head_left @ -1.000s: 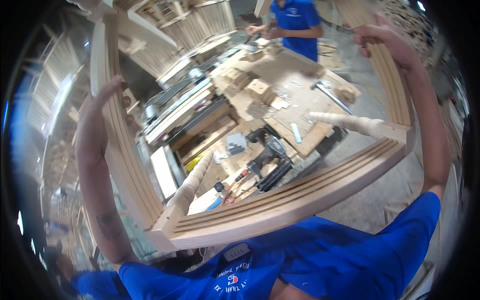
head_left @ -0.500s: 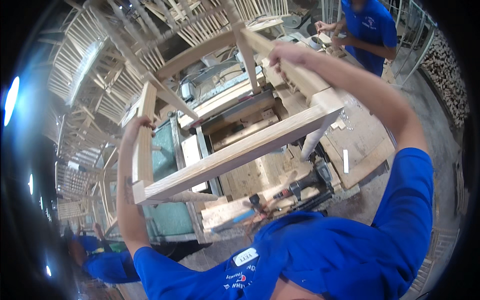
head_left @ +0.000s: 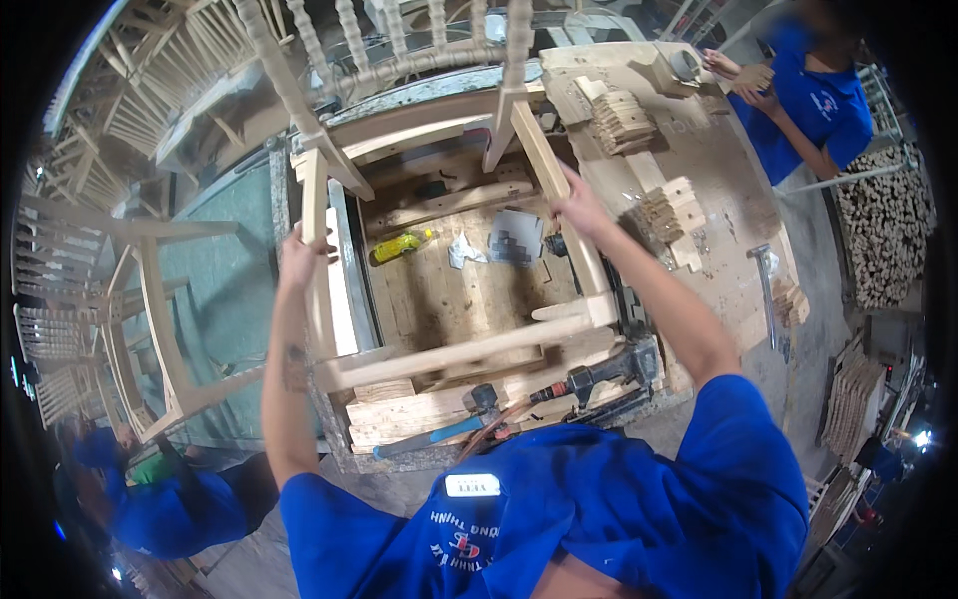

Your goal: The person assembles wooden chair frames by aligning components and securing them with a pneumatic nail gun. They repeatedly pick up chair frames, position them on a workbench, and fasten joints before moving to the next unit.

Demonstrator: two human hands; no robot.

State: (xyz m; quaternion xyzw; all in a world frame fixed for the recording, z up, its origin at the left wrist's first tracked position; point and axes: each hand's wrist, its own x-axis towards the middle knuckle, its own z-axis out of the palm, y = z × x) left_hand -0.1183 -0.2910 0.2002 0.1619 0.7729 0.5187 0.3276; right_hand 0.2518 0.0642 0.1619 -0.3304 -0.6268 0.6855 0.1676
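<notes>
A pale wooden chair frame [head_left: 459, 359] with turned back spindles [head_left: 394, 30] is held before me, over or on a wooden workbench [head_left: 429, 309]. My left hand [head_left: 302, 258] is closed round its left seat rail. Along the right rail, my right hand [head_left: 584, 208] grips with the fingers wrapped over the wood. The frame's open middle shows the bench top, where a yellow bottle [head_left: 397, 247], a crumpled white scrap [head_left: 465, 252] and a grey sheet [head_left: 516, 237] lie. Whether the legs touch the bench I cannot tell.
Near me lie a power tool [head_left: 599, 377] and a blue-handled hammer [head_left: 449, 432]. A board [head_left: 718, 150] at right carries stacked wood pieces [head_left: 624, 122] and another hammer [head_left: 766, 285]. Co-workers are at far right [head_left: 813, 110] and lower left [head_left: 170, 504]. Another chair frame [head_left: 165, 329] stands left.
The chair frame has come down and levelled out from a raised, tilted position, with both hands still on its side rails. My view has shifted, showing more of the right-hand board.
</notes>
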